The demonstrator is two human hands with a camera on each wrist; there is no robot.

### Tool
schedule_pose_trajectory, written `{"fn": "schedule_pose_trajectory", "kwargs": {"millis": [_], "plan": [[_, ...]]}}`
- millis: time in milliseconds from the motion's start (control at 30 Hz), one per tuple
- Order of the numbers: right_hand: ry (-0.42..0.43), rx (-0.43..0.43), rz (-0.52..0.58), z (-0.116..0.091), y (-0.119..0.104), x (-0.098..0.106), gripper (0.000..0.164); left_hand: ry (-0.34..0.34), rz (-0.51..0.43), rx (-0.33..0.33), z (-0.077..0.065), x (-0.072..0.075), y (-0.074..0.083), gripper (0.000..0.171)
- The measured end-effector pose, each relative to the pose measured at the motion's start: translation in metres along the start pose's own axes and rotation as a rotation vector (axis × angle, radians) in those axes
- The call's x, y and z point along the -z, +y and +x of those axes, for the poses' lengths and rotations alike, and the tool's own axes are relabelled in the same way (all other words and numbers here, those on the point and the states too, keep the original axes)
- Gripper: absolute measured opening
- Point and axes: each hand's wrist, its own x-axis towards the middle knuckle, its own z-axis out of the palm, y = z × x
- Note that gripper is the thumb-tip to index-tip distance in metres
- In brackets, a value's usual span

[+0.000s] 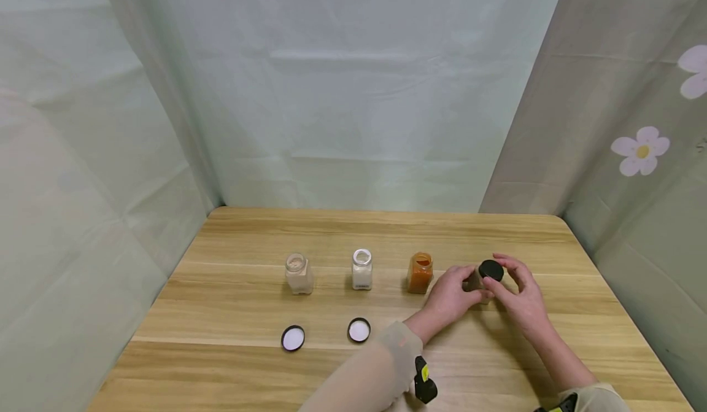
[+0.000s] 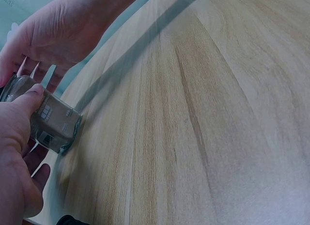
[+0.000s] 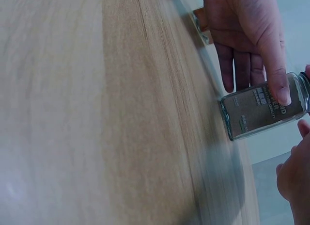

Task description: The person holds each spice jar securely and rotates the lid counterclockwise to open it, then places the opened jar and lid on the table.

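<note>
At the right of the table in the head view, both hands are on a square glass spice jar (image 3: pixel 249 111) of grey-brown powder. Its black lid (image 1: pixel 491 269) is on the top. My left hand (image 1: pixel 450 294) grips the jar's body, the thumb lying across its printed label in the right wrist view. Around the lid, my right hand (image 1: pixel 521 298) has its thumb and fingers on opposite sides. Just left of my left hand stands a lidless jar of orange powder (image 1: pixel 420 274).
Two more lidless jars stand in the same row, one with white contents (image 1: pixel 361 271) and one with beige powder (image 1: pixel 299 275). Nearer the front lie two black-rimmed lids, a left one (image 1: pixel 293 338) and a right one (image 1: pixel 359 330), white insides up. Cloth curtains (image 1: pixel 353 93) surround the wooden table (image 1: pixel 237 314).
</note>
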Motion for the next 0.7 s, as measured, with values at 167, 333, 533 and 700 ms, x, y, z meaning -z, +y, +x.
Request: {"fn": "schedule_pose_trajectory", "kwargs": {"millis": [167,333,533,700], "plan": [[-0.013,-0.022,0.041,-0.0012,0.0009,0.0005,0.045,-0.002,0.009,0.008,0.0002,-0.0002,0.0,0.051],[-0.02,-0.011,0.03,-0.0019,0.0015,0.0009,0.045,-0.004,0.014,0.019,0.0008,-0.0008,-0.0006,0.05],[-0.031,0.015,0.002,-0.0025,0.0012,0.0015,0.044,-0.004,0.013,0.018,0.0004,-0.0006,-0.0009,0.05],[-0.04,0.023,-0.004,-0.0033,0.0006,0.002,0.044,-0.005,0.013,0.023,-0.0003,-0.0001,0.0,0.05]]}}
